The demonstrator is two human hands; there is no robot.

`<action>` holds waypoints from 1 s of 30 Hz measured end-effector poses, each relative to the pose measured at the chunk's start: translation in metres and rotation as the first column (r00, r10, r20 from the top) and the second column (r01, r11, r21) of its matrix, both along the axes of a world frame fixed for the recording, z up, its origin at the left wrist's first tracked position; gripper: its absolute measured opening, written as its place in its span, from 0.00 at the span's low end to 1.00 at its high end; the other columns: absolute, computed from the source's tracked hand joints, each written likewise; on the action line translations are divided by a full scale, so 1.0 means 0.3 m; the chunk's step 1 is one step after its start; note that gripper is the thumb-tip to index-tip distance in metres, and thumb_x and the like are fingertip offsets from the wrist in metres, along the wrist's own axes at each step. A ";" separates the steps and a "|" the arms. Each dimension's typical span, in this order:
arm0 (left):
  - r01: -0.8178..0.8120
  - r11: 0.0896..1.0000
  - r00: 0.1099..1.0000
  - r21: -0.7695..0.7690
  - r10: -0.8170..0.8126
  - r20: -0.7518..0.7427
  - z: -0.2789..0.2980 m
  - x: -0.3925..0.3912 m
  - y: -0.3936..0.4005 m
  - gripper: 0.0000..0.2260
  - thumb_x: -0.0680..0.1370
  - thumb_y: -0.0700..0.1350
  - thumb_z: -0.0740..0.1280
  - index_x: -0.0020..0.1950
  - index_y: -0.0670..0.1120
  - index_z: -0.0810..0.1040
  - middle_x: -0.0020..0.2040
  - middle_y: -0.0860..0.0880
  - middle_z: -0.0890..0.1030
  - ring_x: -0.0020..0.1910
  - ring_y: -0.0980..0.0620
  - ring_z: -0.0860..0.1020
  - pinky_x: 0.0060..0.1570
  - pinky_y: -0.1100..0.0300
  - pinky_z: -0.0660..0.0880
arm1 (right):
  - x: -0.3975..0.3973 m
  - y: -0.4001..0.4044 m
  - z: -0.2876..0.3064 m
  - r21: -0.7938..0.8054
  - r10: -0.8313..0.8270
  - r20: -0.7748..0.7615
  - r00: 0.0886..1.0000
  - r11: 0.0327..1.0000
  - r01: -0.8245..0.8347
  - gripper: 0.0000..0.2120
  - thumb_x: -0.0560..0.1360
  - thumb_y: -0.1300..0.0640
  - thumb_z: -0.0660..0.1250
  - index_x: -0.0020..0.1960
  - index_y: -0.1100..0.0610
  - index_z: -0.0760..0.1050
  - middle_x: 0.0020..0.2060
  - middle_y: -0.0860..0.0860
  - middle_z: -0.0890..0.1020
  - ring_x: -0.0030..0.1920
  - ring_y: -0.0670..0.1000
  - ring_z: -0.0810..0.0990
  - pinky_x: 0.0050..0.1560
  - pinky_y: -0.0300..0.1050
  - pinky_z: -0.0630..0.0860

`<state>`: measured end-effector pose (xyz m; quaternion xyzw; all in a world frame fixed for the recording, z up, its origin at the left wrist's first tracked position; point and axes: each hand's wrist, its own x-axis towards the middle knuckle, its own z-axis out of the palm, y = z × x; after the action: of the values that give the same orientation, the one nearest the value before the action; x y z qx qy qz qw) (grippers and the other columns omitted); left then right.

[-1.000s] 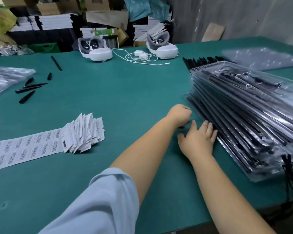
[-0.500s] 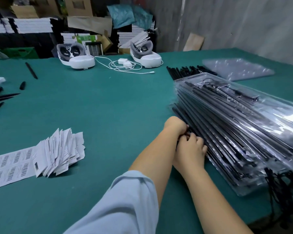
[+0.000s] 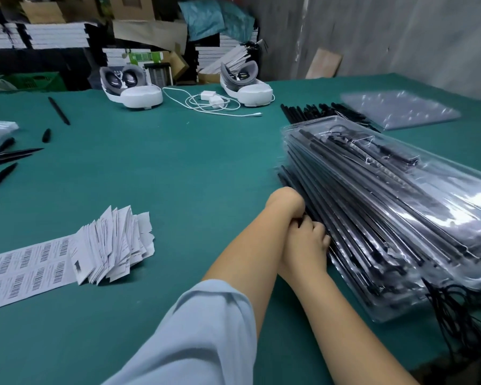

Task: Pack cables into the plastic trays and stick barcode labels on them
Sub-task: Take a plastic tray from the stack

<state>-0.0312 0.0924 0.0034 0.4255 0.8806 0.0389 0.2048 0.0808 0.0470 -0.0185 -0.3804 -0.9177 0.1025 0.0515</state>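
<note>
On the right half of the green bench (image 3: pixel 178 168), head view: a stack of clear plastic trays (image 3: pixel 395 218), each packed with straight black cables (image 3: pixel 345 207) that show through the glossy, reflective covers. The stack is long and narrow; its long axis runs diagonally, from the far end near the bench centre toward the near right edge, and the cables inside lie parallel to that axis. More loose black cables (image 3: pixel 311 112) lie just beyond the stack's far end, beside a flat pile of empty clear trays (image 3: pixel 400 109). A tangle of thin black cord (image 3: pixel 461 312) hangs at the stack's near right end.

Both hands meet at the stack's left long side, touching one another. The left hand (image 3: pixel 286 201) has its fingers curled under against the lowest cables; the right hand (image 3: pixel 308 240) has its fingers bent against the tray edges. Whether either hand actually grips a cable cannot be told.

At near left, a fan-folded strip of barcode labels (image 3: pixel 114 243) lies well apart from the trays, its printed tail extending toward the left edge. Two white headsets (image 3: pixel 134 90) and a white charging cable (image 3: pixel 211 102) sit at the far side.
</note>
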 end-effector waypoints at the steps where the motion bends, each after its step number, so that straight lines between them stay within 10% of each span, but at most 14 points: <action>1: 0.006 1.000 1.000 -0.011 -0.006 -0.016 0.002 -0.005 -0.016 0.14 0.81 0.42 0.59 0.62 0.40 0.77 0.57 0.42 0.77 0.48 0.44 0.72 0.57 0.54 0.73 | -0.006 -0.013 0.000 0.001 0.008 -0.001 1.000 1.000 -0.008 0.19 0.74 0.57 0.57 0.63 0.59 0.67 0.66 0.58 0.66 0.64 0.60 0.62 0.63 0.53 0.58; 10: 0.000 1.000 0.993 -0.024 -0.003 -0.120 -0.012 -0.071 -0.127 0.13 0.80 0.42 0.60 0.62 0.41 0.77 0.61 0.42 0.78 0.59 0.41 0.76 0.55 0.55 0.73 | -0.069 -0.112 0.005 -0.039 0.044 -0.040 0.998 0.998 -0.046 0.19 0.75 0.56 0.57 0.65 0.59 0.66 0.68 0.59 0.64 0.65 0.60 0.61 0.66 0.53 0.58; 21: -0.070 0.997 0.989 -0.041 0.064 -0.132 -0.027 -0.206 -0.270 0.13 0.80 0.44 0.60 0.61 0.42 0.77 0.49 0.43 0.75 0.47 0.43 0.73 0.48 0.56 0.70 | -0.186 -0.242 -0.010 -0.072 0.135 -0.074 0.988 0.987 -0.140 0.22 0.74 0.56 0.58 0.67 0.60 0.63 0.69 0.60 0.62 0.66 0.59 0.60 0.67 0.51 0.57; 30: -0.373 0.909 0.928 0.186 0.370 0.049 -0.014 -0.198 -0.360 0.08 0.78 0.40 0.61 0.39 0.41 0.74 0.33 0.48 0.69 0.40 0.45 0.72 0.40 0.58 0.67 | -0.228 -0.295 -0.064 0.014 0.158 -0.094 0.983 0.987 -0.157 0.26 0.75 0.52 0.56 0.71 0.60 0.61 0.73 0.61 0.54 0.69 0.60 0.56 0.68 0.53 0.52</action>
<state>-0.0905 -0.0157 -0.0008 0.2678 0.9363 0.1642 0.1572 0.0123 -0.0415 -0.0377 -0.3013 -0.9417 0.1211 0.0877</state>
